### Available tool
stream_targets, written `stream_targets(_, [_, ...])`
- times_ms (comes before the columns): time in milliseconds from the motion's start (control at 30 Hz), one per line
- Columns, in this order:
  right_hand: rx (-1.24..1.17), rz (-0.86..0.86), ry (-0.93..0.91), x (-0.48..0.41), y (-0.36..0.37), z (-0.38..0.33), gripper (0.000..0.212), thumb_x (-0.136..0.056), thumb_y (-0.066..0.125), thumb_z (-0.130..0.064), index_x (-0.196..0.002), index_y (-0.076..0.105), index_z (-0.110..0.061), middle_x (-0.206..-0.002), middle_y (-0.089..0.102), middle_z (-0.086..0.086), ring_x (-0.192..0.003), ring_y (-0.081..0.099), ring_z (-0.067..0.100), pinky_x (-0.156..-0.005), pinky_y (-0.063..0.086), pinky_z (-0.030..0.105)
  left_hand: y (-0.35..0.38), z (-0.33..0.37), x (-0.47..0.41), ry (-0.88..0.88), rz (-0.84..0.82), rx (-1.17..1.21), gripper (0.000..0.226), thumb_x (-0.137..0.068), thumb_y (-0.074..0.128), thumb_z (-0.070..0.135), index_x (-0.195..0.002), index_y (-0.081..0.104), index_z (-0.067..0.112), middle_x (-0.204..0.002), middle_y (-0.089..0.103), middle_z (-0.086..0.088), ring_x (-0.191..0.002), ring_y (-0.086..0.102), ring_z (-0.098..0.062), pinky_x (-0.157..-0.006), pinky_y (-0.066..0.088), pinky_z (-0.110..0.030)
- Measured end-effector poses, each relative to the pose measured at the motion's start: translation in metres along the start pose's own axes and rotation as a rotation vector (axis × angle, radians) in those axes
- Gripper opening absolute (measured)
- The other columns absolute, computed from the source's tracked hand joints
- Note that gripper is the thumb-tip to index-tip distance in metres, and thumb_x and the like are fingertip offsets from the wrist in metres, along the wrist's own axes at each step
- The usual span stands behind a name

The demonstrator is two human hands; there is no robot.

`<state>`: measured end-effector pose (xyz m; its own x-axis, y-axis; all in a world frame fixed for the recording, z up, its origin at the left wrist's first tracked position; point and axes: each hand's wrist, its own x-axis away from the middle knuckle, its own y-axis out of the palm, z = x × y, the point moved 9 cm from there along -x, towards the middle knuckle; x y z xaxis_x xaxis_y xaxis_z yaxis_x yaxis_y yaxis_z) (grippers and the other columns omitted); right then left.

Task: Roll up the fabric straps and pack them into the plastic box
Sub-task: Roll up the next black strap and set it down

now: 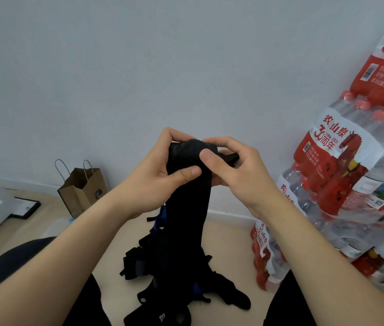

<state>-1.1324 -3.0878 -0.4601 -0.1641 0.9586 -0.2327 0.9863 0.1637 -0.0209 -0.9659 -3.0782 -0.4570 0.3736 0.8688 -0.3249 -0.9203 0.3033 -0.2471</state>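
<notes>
Both hands are raised in front of the pale grey wall (139, 67). Between them is a long black fabric strap (188, 208), its top end wound into a small roll. The left hand (160, 175) clamps the strap with its thumb flat on the front and its fingers curled behind. The right hand (235, 170) pinches the roll, thumb on top.

The strap hangs down to a heap of black and blue straps (177, 274) on the beige floor (231, 243), between the person's legs.

On the right, shrink-wrapped packs of red-capped water bottles (341, 175) are stacked high, and their red-and-white labels read "山泉" and "30周年". A brown paper carrier bag (83, 191) stands by the wall on the left, near a flat black-edged panel (25, 207). A blurred translucent shape (57, 228) behind the left forearm may be the plastic box.
</notes>
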Motion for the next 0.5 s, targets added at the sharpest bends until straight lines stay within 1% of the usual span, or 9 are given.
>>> stream_targets(100, [0.117,0.037,-0.044,-0.002,-0.003,0.002,0.036,-0.082,0.088,-0.038,-0.116,0.078,-0.031,-0.107,0.08,0.01,-0.098,0.081,0.028,-0.086,0.068,0.051,0.003,-0.01,-0.001,-0.075,-0.038,0.051,0.047,-0.096,0.075,0.02,-0.135,0.049,0.027,-0.121,0.072,-0.008,-0.111,0.073,-0.029,-0.095,0.063,-0.044])
stream_targets(167, [0.153,0.07,-0.07,-0.002,-0.008,0.0,0.038,-0.078,0.091,-0.036,-0.113,0.078,-0.036,-0.108,0.08,0.004,-0.101,0.079,0.023,-0.091,0.067,0.046,0.002,-0.02,0.0,-0.162,-0.034,0.101,0.048,-0.091,0.078,0.037,-0.133,0.055,0.03,-0.124,0.072,-0.007,-0.118,0.072,-0.031,-0.103,0.06,-0.051])
stream_targets(200, [0.161,0.076,-0.078,-0.002,-0.009,0.0,0.039,-0.076,0.092,-0.034,-0.113,0.079,-0.037,-0.106,0.081,0.001,-0.1,0.079,0.02,-0.092,0.066,0.044,0.001,-0.024,0.001,-0.2,-0.019,0.12,0.047,-0.089,0.077,0.048,-0.129,0.059,0.03,-0.121,0.073,-0.006,-0.116,0.073,-0.03,-0.103,0.059,-0.053])
stream_targets(233, [0.165,0.074,-0.081,-0.001,-0.01,0.0,0.041,-0.075,0.093,-0.032,-0.112,0.079,-0.037,-0.105,0.081,-0.002,-0.099,0.079,0.019,-0.093,0.066,0.043,0.0,-0.026,0.001,-0.216,0.0,0.119,0.047,-0.089,0.073,0.058,-0.125,0.063,0.03,-0.113,0.074,-0.004,-0.107,0.074,-0.027,-0.097,0.059,-0.051])
stream_targets(267, [0.167,0.06,-0.082,-0.001,-0.009,0.0,0.042,-0.074,0.094,-0.03,-0.113,0.078,-0.037,-0.106,0.081,-0.002,-0.099,0.079,0.019,-0.094,0.066,0.043,-0.001,-0.024,0.0,-0.204,0.022,0.093,0.046,-0.091,0.069,0.062,-0.122,0.065,0.028,-0.102,0.073,0.001,-0.095,0.073,-0.021,-0.088,0.059,-0.046])
stream_targets(300, [0.163,0.035,-0.083,0.0,-0.008,0.0,0.044,-0.074,0.094,-0.028,-0.114,0.077,-0.035,-0.107,0.08,-0.001,-0.1,0.079,0.02,-0.095,0.065,0.043,-0.002,-0.021,0.0,-0.171,0.036,0.059,0.042,-0.095,0.066,0.061,-0.12,0.064,0.027,-0.096,0.07,0.005,-0.088,0.069,-0.015,-0.08,0.057,-0.039])
stream_targets(367, [0.098,-0.028,-0.067,0.0,-0.003,0.0,0.045,-0.078,0.092,-0.027,-0.118,0.074,-0.028,-0.109,0.079,0.004,-0.1,0.078,0.022,-0.094,0.064,0.043,0.0,-0.014,0.0,-0.109,0.03,0.032,0.032,-0.101,0.063,0.051,-0.123,0.06,0.028,-0.098,0.068,0.005,-0.089,0.066,-0.011,-0.078,0.056,-0.03])
stream_targets(433, [-0.041,-0.046,0.016,-0.001,0.0,0.004,0.041,-0.086,0.085,-0.034,-0.121,0.071,-0.021,-0.105,0.078,0.006,-0.096,0.078,0.024,-0.086,0.064,0.041,0.001,-0.015,-0.001,-0.107,0.008,0.045,0.028,-0.102,0.064,0.044,-0.125,0.058,0.029,-0.111,0.07,-0.004,-0.099,0.068,-0.015,-0.086,0.058,-0.034])
stream_targets(500, [-0.037,-0.016,0.075,-0.001,0.0,0.011,0.029,-0.096,0.079,-0.034,-0.119,0.072,-0.018,-0.096,0.079,0.003,-0.091,0.08,0.025,-0.079,0.065,0.041,0.002,-0.02,0.0,-0.149,-0.002,0.103,0.029,-0.101,0.065,0.041,-0.126,0.059,0.029,-0.121,0.069,-0.012,-0.106,0.069,-0.02,-0.094,0.058,-0.043])
